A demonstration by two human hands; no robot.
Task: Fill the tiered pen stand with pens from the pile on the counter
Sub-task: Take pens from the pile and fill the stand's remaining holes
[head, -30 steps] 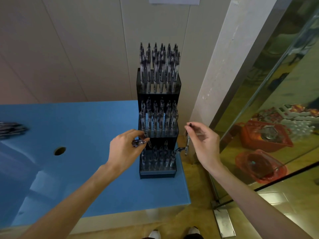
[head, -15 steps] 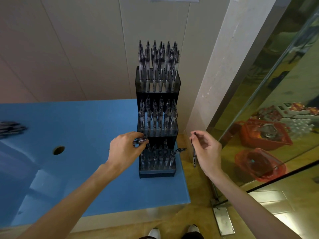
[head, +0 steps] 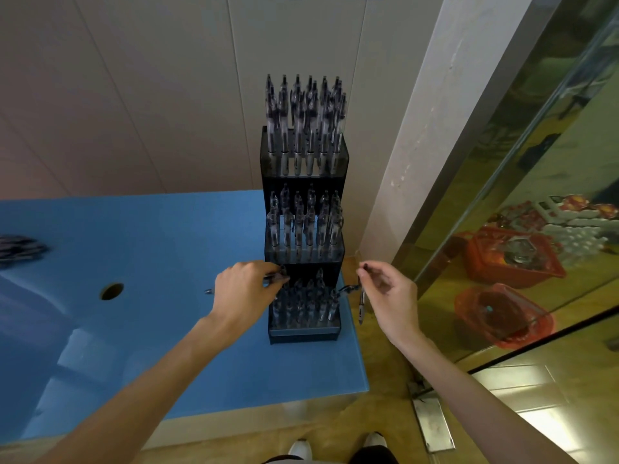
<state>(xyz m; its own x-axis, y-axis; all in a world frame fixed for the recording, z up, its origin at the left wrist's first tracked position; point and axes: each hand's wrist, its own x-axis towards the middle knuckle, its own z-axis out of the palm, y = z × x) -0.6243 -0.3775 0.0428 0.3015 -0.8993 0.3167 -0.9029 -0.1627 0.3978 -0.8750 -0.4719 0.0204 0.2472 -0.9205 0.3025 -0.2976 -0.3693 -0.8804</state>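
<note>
Stand: tiered pen stand point(head: 304, 236) upright at the tabletop's point(head: 160, 329) right edge, upper two tiers packed, bottom tier looking nearly full.
Left hand: left hand point(head: 246, 291) curled round spare pens, parked beside the bottom tier as a ready reserve.
Right hand: right hand point(head: 390, 293) pinching one pen point(head: 361, 301) hanging tip-down (lined up for a slot, apparently).
Pile: remaining pens point(head: 20, 249) far left, well apart.
</note>
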